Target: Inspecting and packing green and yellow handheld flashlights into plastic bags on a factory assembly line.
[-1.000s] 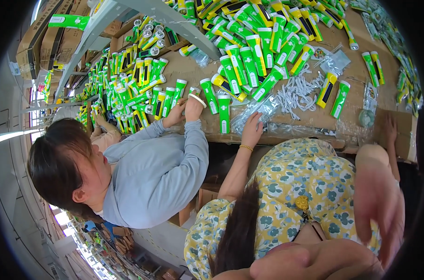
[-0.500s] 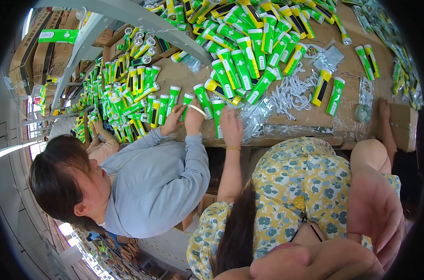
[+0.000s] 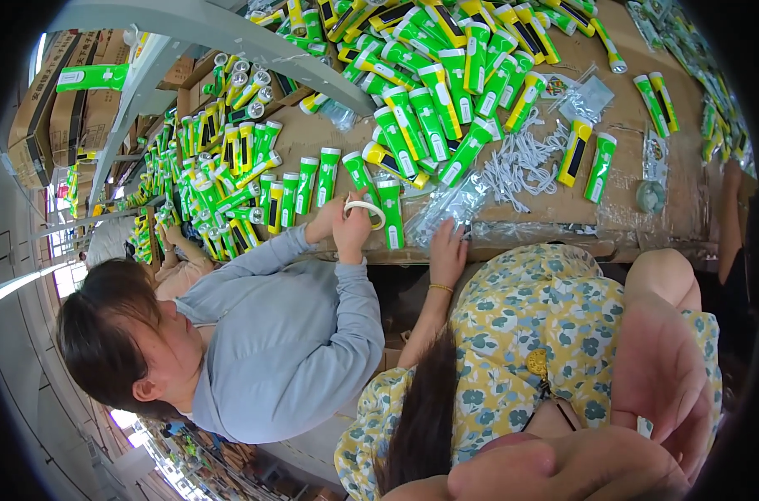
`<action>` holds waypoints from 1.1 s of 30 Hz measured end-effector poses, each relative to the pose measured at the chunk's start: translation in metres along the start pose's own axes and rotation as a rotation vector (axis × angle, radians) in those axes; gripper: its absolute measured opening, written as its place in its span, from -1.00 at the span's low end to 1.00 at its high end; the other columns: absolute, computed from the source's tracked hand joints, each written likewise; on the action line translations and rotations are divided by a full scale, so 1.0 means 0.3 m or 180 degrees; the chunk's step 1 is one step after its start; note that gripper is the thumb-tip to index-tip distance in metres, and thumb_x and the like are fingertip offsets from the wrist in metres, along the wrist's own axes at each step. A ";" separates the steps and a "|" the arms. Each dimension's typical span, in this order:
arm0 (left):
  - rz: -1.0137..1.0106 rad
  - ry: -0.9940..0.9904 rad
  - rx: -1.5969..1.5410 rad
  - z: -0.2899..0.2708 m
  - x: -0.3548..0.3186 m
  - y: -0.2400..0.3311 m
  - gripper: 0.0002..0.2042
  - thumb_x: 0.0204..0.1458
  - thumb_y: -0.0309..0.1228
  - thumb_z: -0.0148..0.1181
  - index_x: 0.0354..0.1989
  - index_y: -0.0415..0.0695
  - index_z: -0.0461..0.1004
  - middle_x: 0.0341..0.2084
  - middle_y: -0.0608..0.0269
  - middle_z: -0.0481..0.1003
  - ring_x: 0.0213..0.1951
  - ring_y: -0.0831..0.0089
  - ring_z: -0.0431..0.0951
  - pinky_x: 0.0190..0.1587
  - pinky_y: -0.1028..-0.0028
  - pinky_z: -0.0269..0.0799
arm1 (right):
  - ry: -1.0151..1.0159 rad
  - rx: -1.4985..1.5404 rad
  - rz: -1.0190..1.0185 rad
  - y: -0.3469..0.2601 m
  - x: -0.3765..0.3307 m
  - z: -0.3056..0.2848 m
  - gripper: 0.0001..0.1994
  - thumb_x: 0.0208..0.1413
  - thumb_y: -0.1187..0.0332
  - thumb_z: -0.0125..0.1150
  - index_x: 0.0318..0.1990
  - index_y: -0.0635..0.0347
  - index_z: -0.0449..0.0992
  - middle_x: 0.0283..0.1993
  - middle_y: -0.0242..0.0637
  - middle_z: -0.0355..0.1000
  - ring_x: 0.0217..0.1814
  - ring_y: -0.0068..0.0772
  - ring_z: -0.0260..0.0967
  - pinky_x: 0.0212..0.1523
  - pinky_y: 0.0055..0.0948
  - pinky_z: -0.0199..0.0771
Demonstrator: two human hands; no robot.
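My left hand (image 3: 449,253), a yellow bracelet at its wrist, rests at the table's near edge. Its fingers are slightly apart and touch the clear plastic bags (image 3: 452,206); no flashlight is in it. Just left of it a green flashlight (image 3: 390,215) with a white end stands at the edge. Close to the camera at the lower right is my raised right hand (image 3: 662,376), palm showing and fingers loosely extended, with nothing visible in it. Coiled white cables (image 3: 520,171) lie beyond the bags, beside a yellow flashlight (image 3: 574,153) and another green flashlight (image 3: 600,169).
At left a co-worker in a grey-blue jacket (image 3: 283,334) holds a white ring (image 3: 365,215). Many green and yellow flashlights (image 3: 429,121) are heaped across the cardboard-covered table (image 3: 621,100). A grey metal post (image 3: 254,46) slants over the left side. A tape roll (image 3: 650,196) lies at right.
My left hand has moved right and nearer, from beside the green flashlight onto the plastic bags. The co-worker's hands have left a flashlight now among the others. At right, a brown box has gone from view.
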State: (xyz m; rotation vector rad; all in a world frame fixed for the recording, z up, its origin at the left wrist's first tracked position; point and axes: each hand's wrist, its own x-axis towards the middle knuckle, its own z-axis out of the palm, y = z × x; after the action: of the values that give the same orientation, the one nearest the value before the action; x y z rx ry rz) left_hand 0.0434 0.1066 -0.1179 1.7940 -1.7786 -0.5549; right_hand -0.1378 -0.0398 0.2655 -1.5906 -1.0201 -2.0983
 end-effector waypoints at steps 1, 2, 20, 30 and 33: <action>-0.0116 0.0208 0.0106 -0.016 0.004 -0.010 -0.69 -0.01 -0.45 0.09 -0.05 -0.20 0.38 0.12 -0.04 0.24 0.15 0.01 0.23 0.15 0.14 0.14 | 0.0014 0.0011 0.0006 0.003 -0.001 0.003 -0.67 0.12 0.31 0.07 0.06 0.04 0.40 0.21 -0.43 0.21 0.29 -0.60 0.09 0.11 -0.55 0.34; -0.0133 0.0211 0.0112 -0.033 0.011 -0.023 -0.69 -0.01 -0.45 0.09 -0.05 -0.20 0.38 0.12 -0.04 0.24 0.15 0.01 0.23 0.15 0.14 0.14 | 0.0016 0.0022 -0.0046 0.006 0.000 0.006 -0.67 0.11 0.31 0.08 0.06 0.02 0.40 0.22 -0.45 0.20 0.28 -0.60 0.09 0.11 -0.55 0.34; -0.0540 0.0667 -0.0272 -0.040 0.040 0.023 -0.66 0.01 -0.48 0.07 0.01 -0.21 0.36 0.12 -0.12 0.22 0.11 -0.03 0.26 0.12 0.23 0.19 | -0.0294 -0.0641 0.0549 -0.088 0.003 -0.029 -0.68 0.11 0.27 0.07 0.05 -0.08 0.41 0.22 -0.67 0.18 0.20 -0.68 0.14 0.01 -0.57 0.33; -0.0166 0.0274 0.1799 -0.249 0.086 -0.104 -0.29 -0.08 0.09 0.10 0.26 0.06 0.14 0.30 -0.05 -0.10 0.30 -0.11 -0.15 0.24 -0.14 -0.22 | -0.0515 -0.0659 0.0464 -0.100 -0.016 -0.034 -0.64 0.10 0.25 0.07 0.09 -0.11 0.37 0.26 -0.69 0.14 0.21 -0.68 0.13 -0.01 -0.57 0.32; -0.1633 0.1829 -0.1021 -0.230 0.037 -0.233 -0.21 0.03 0.18 -0.14 0.35 0.02 -0.19 0.34 0.01 -0.24 0.36 0.16 -0.23 0.31 0.05 -0.38 | -0.0387 -0.0366 0.0342 -0.071 -0.007 0.008 -0.61 0.10 0.25 0.08 0.12 -0.12 0.34 0.28 -0.68 0.12 0.22 -0.66 0.12 -0.03 -0.58 0.33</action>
State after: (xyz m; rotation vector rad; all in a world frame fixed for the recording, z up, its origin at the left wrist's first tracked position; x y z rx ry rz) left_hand 0.1418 0.1003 -0.1088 1.9200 -0.8020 -0.4225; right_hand -0.1487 -0.0236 0.2565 -1.8058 -0.8439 -2.0429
